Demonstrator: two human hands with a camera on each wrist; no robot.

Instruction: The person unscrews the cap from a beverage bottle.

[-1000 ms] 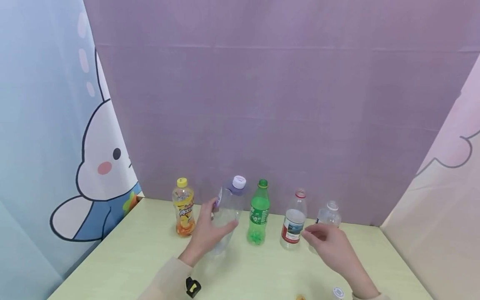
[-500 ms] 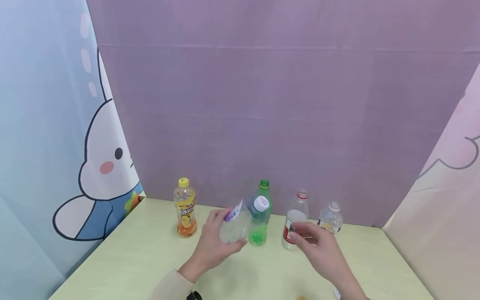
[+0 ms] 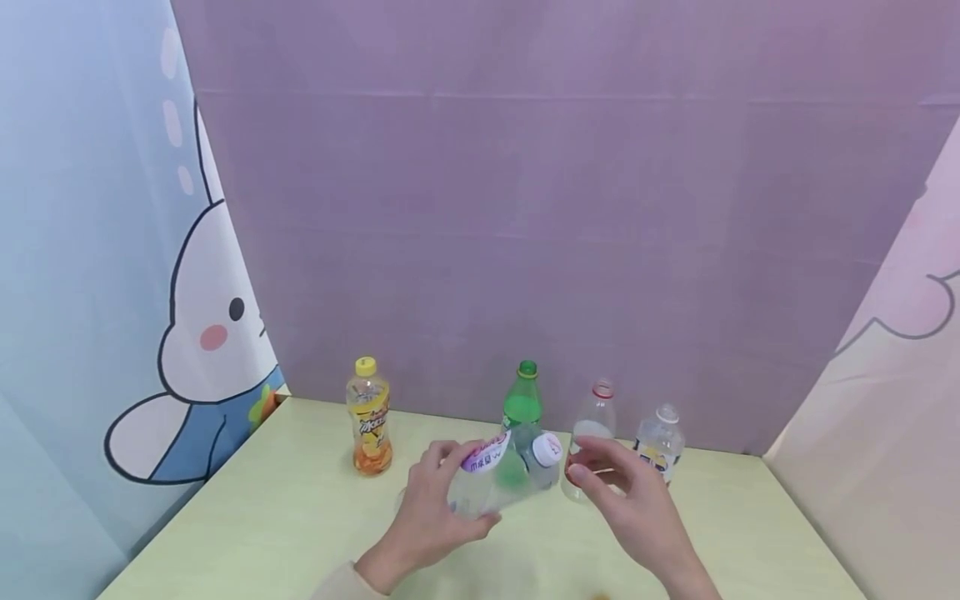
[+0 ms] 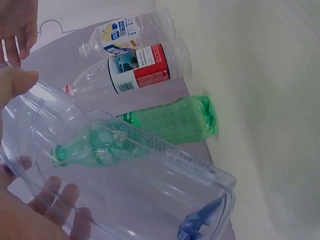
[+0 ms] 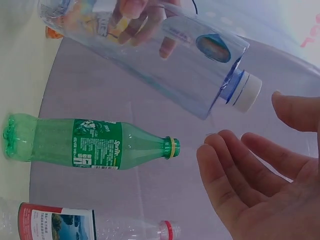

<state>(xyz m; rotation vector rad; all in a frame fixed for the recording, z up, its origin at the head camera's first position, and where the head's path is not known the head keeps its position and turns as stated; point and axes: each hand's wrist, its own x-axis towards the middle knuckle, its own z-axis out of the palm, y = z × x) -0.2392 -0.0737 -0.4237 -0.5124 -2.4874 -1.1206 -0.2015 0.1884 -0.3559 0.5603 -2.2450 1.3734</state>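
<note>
My left hand (image 3: 431, 517) grips a large clear plastic bottle (image 3: 480, 492) around its body, thumb on the near side. The bottle is tilted well over, its white cap (image 3: 547, 449) pointing right toward my other hand. A purple and white label shows on it in the head view. My right hand (image 3: 630, 500) holds nothing; its thumb and fingers are loosely curved just right of the cap. From the right wrist view, a gap shows between the cap (image 5: 247, 92) and those fingers (image 5: 220, 175). A green Sprite bottle (image 5: 100, 143) without a cap stands behind.
On the pale table (image 3: 247, 517), a yellow-capped bottle (image 3: 370, 425) with orange at its base stands at left. An uncapped bottle with a red neck ring (image 3: 600, 408) and another clear uncapped bottle (image 3: 660, 446) stand right. A purple curtain (image 3: 487, 208) hangs behind.
The large bottle has tipped from nearly upright to lying over toward the right, its cap lower and nearer the right hand. My right hand has moved slightly left and turned its fingers toward the cap.
</note>
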